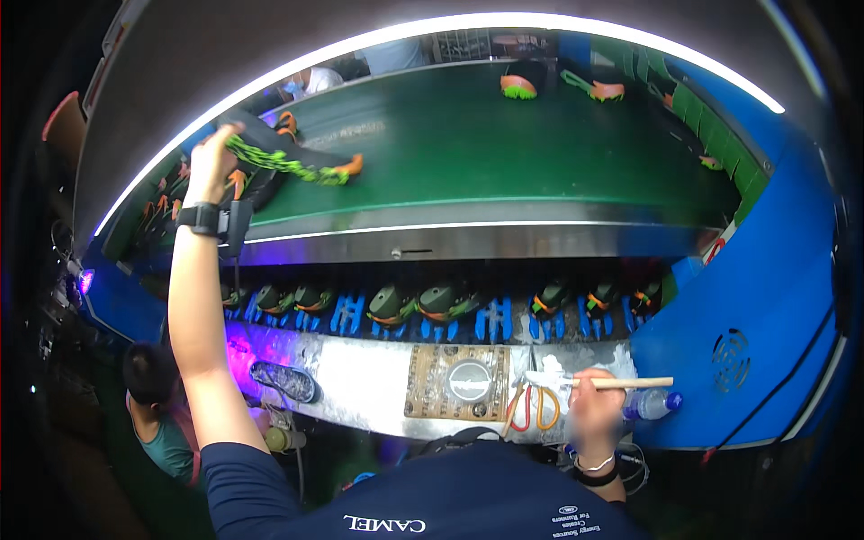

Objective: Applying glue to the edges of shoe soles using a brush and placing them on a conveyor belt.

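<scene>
Gripping one end of the green-and-black shoe sole (286, 165), the left hand (212, 160) was over the left part of the green belt (450, 148); the right hand (597, 409), on the belt's near side, held a wooden-handled brush (634, 382). The sole seemed light, rubbery and bendable, probably safest held by its knobbly edges.

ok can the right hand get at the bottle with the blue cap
Probably yes: the bottle lies just to its right. But the right hand grips a wooden-handled tool, which it would likely have to release first.
</scene>
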### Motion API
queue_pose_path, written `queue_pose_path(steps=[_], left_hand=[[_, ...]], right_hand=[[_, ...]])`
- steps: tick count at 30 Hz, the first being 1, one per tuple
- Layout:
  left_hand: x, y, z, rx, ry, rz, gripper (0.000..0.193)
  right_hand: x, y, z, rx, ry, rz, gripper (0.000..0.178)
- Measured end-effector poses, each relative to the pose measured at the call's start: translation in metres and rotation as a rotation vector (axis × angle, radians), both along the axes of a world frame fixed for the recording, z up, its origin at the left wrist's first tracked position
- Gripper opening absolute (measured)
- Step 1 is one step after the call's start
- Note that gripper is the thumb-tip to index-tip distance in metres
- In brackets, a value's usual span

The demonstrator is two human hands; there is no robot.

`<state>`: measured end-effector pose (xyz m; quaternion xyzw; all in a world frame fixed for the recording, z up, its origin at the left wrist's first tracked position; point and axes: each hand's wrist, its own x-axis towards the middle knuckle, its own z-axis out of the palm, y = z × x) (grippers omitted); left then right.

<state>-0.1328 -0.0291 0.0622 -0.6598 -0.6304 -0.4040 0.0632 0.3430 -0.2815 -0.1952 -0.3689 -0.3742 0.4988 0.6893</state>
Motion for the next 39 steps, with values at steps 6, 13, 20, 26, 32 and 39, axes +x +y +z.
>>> queue_pose_path(steps=[6, 13, 20, 26, 32, 39], left_hand=[[0.054, -0.022, -0.076, -0.235, -0.842, -0.572, 0.071], [0.067, -0.096, -0.074, -0.228, -0.848, -0.761, 0.072], [0.075, -0.208, -0.174, -0.298, -1.108, -0.803, 0.094], [0.085, -0.261, -0.272, -0.451, -1.567, -0.503, 0.089], [0.063, -0.293, -0.299, -0.628, -1.702, -0.757, 0.075], [0.067, -0.278, -0.272, -0.598, -1.404, -0.526, 0.075]], right_hand=[[-0.008, 0.004, 0.005, 0.04, -0.091, -0.026, 0.013], [-0.014, 0.006, 0.005, 0.007, -0.098, 0.024, 0.012], [-0.045, 0.05, -0.053, -0.091, -0.268, 0.24, 0.01], [-0.086, 0.076, -0.116, -0.136, -0.674, 0.379, 0.012], [-0.089, 0.08, -0.14, -0.08, -0.959, 0.389, 0.019], [-0.088, 0.08, -0.106, -0.138, -0.851, 0.377, 0.011]])
